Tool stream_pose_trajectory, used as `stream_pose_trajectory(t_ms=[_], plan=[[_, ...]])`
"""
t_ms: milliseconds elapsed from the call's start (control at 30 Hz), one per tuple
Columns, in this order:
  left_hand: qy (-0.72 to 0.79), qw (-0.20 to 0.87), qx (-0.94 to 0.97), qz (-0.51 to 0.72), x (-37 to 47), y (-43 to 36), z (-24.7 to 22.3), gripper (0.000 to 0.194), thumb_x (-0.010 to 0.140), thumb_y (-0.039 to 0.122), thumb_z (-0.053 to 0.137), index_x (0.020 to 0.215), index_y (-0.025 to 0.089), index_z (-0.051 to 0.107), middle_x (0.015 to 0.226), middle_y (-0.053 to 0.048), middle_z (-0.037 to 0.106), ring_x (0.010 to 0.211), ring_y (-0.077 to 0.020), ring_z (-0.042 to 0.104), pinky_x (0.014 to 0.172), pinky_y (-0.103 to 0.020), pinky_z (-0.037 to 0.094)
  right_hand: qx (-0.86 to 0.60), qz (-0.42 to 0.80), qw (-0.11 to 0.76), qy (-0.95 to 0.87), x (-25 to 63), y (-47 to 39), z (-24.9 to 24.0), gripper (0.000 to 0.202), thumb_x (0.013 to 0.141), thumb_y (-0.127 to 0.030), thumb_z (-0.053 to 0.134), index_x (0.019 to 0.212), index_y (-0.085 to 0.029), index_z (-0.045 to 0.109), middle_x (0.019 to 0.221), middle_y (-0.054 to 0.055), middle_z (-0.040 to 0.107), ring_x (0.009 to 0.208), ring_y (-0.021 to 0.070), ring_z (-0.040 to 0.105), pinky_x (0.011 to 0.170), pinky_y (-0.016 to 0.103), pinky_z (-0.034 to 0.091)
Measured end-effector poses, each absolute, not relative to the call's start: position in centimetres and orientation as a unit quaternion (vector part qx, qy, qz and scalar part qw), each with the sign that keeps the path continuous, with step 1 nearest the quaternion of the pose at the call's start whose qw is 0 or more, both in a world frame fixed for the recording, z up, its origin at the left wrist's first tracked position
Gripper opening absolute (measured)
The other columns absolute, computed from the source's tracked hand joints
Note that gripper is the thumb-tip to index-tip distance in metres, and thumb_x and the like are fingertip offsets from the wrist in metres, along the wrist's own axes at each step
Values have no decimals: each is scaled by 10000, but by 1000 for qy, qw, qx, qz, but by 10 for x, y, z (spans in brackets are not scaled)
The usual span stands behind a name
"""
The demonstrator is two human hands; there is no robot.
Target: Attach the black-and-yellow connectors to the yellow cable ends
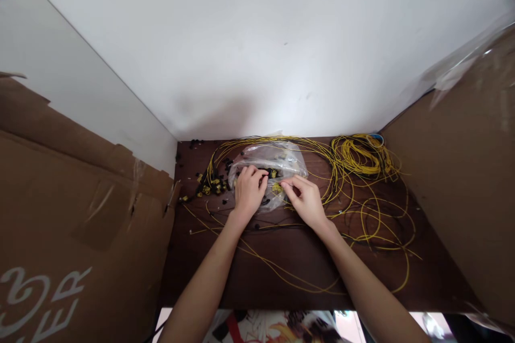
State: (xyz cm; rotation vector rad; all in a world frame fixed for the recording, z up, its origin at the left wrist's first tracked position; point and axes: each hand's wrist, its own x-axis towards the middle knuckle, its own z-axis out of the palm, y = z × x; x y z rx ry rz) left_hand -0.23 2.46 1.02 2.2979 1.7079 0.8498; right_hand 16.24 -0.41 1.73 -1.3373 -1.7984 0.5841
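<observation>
Reference: clock face centred between the two hands, 12 o'clock towards the white wall (289,64).

The clear plastic bag (295,156) lies flat on the dark brown tabletop (281,273), beneath the fingers and extending to 12 o'clock. Its long axis runs roughly from 9 to 3 o'clock. A small yellow-and-black part (274,173) sits over the bag in the gap between the hands; the left fingertips are nearer to it. A yellow part (277,188) lies just towards 6 o'clock from it, closer to the right fingertips.

Left hand (250,188): fingers curled, thumb and index nearly together, over the bag's 9 o'clock half. Whether a part is gripped cannot be told.

Right hand (304,199): thumb and index drawn into a pinch at the bag's near edge. Any item between the tips is too small to confirm.

Yellow-and-black connectors (210,186) are clustered at 9 o'clock. The yellow wire bundle (317,144) arcs from them past 12 o'clock; a yellow wire coil (356,159) lies at 2 o'clock.
</observation>
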Motion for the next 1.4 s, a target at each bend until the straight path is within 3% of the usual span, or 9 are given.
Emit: stream_pose_trajectory(t_ms=[400, 800, 1133, 1400], plan=[[561, 66, 777, 277, -2, 24, 10, 176, 838, 193, 496, 909, 192, 656, 843, -54, 555, 846, -192, 495, 754, -308, 416, -528, 237, 406, -707, 162, -4, 16, 226, 884, -306, 477, 799, -186, 649, 734, 36, 621, 627, 151, 526, 611, 265, 401], [557, 54, 777, 287, -2, 22, 10, 153, 772, 140, 512, 863, 195, 623, 955, -67, 500, 922, -204, 500, 794, -313, 424, -524, 247, 426, -695, 162, -3, 15, 226, 862, -337, 513, 761, -179, 638, 676, 18, 568, 592, 137, 494, 582, 252, 389], [535, 57, 797, 274, -2, 21, 13, 127, 770, 114, 507, 820, 184, 600, 902, -44, 596, 879, -208, 473, 795, -338, 409, -521, 247, 432, -693, 162, -4, 16, 192, 856, -292, 525, 749, -169, 627, 668, 12, 555, 582, 128, 482, 567, 244, 380], [532, 57, 796, 284, -4, 22, 9, 178, 765, 117, 521, 869, 193, 643, 900, -49, 571, 887, -206, 473, 786, -339, 421, -520, 252, 443, -686, 162, -4, 13, 170, 844, -287, 552, 733, -175, 615, 680, 2, 571, 570, 116, 470, 567, 238, 376]])
